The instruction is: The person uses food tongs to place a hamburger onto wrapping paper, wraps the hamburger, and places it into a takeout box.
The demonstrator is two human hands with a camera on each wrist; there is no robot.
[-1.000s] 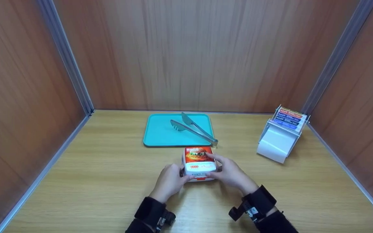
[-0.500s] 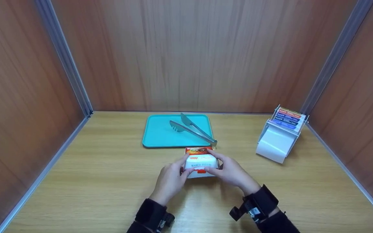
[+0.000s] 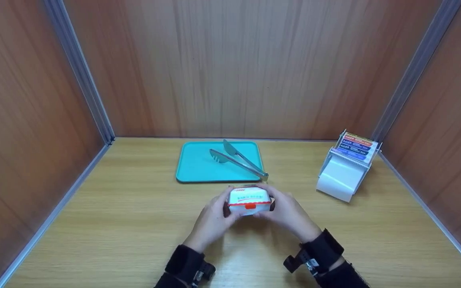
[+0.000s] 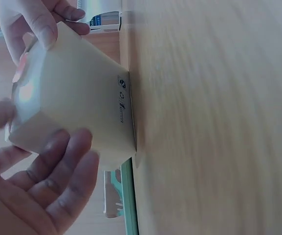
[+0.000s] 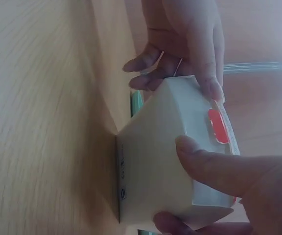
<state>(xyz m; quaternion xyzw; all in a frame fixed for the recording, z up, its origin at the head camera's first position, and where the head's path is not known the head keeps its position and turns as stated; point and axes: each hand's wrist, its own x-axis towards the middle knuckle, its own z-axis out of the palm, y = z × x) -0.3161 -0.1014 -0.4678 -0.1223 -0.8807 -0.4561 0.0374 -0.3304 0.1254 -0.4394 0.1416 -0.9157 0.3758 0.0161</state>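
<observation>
A white paper burger box (image 3: 249, 200) with a red front tab (image 3: 250, 206) stands tilted between both hands at the middle front. My left hand (image 3: 212, 218) grips its left side, the thumb at the near lower edge. From the right side my right hand (image 3: 288, 212) holds it, with its thumb (image 5: 204, 164) pressed on the front face. In the left wrist view the box's plain underside (image 4: 82, 93) shows small dark print, and its far edge is right at the tabletop. The printed top of the box is mostly turned away in the head view.
Behind the box lies a turquoise tray (image 3: 198, 164) with metal tongs (image 3: 240, 162) resting across its right side, the hinge end over the tray's corner. At the back right stands a white flip stand (image 3: 348, 166) with coloured print. Wooden panels (image 3: 230, 68) enclose the table (image 3: 134, 224).
The burger box has been tipped away from me, its front edge lifted, so its printed top has turned out of sight. Both hands have kept hold of it and shifted slightly with it.
</observation>
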